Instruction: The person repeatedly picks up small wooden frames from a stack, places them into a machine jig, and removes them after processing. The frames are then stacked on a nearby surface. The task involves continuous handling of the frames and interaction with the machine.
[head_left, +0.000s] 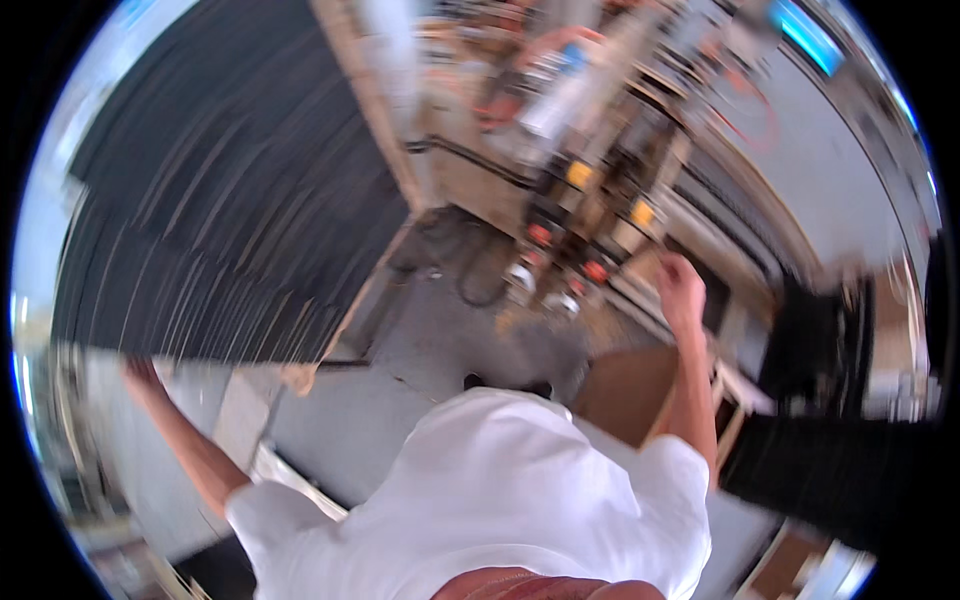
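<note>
Grey concrete floor (440, 350) is blurred throughout. The right hand (681, 290) is raised, loosely curled, beside the machine (590, 215); any hold cannot be told. The left hand (140, 372) is stretched sideways, its opening unclear. Steadier footing is advised before reaching.

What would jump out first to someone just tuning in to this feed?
Most likely the white T-shirt filling the lower middle, with both arms flung wide. The right hand reaches toward a cluttered, motion-blurred workbench with yellow and red parts at upper centre; whether it grips anything cannot be told. The left hand stretches out at the left edge below a big dark streaked panel.
</note>
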